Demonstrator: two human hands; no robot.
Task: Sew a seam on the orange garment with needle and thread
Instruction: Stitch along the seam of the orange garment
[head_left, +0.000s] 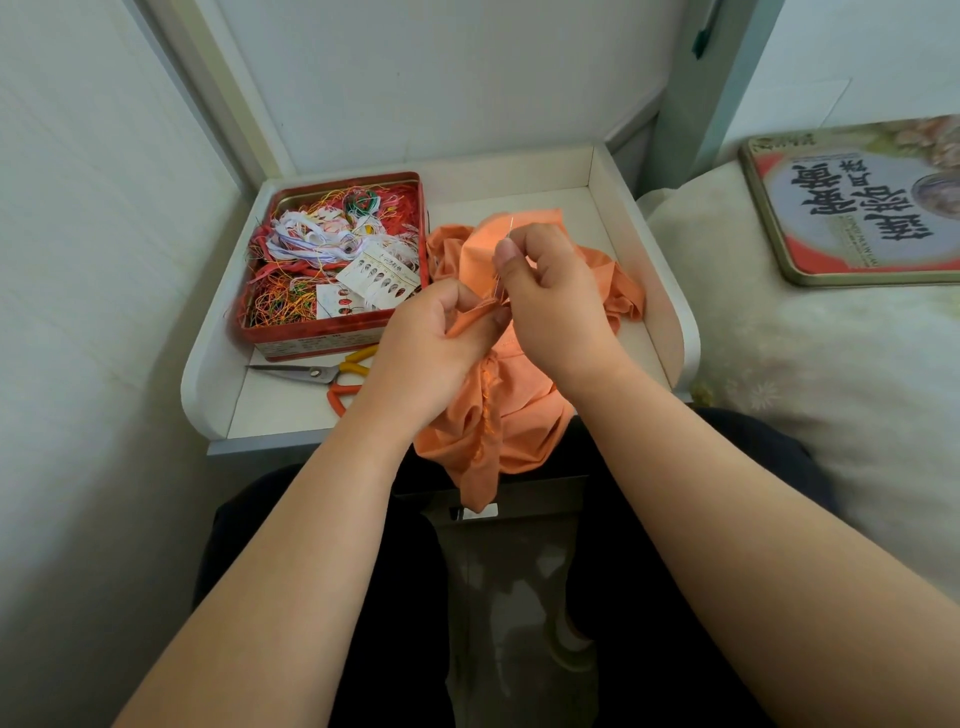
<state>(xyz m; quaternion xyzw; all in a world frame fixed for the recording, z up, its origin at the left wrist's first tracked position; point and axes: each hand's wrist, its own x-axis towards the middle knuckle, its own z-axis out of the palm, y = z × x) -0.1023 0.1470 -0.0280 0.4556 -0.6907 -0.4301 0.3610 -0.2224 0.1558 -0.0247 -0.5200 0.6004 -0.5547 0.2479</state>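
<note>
Orange garment (511, 410) lies bunched on the white tray (597, 171), spilling over its near edge. Left hand (431, 348) pinches a fold; right hand (550, 291) pinches the needle (506, 249), its lower part hidden. Thread is too fine to make out. Scissors (332, 374), partly covered, lie beside the red tin (332, 327).

Both forearms forward, left grip (441, 332) and right grip (545, 291) pinched.
</note>
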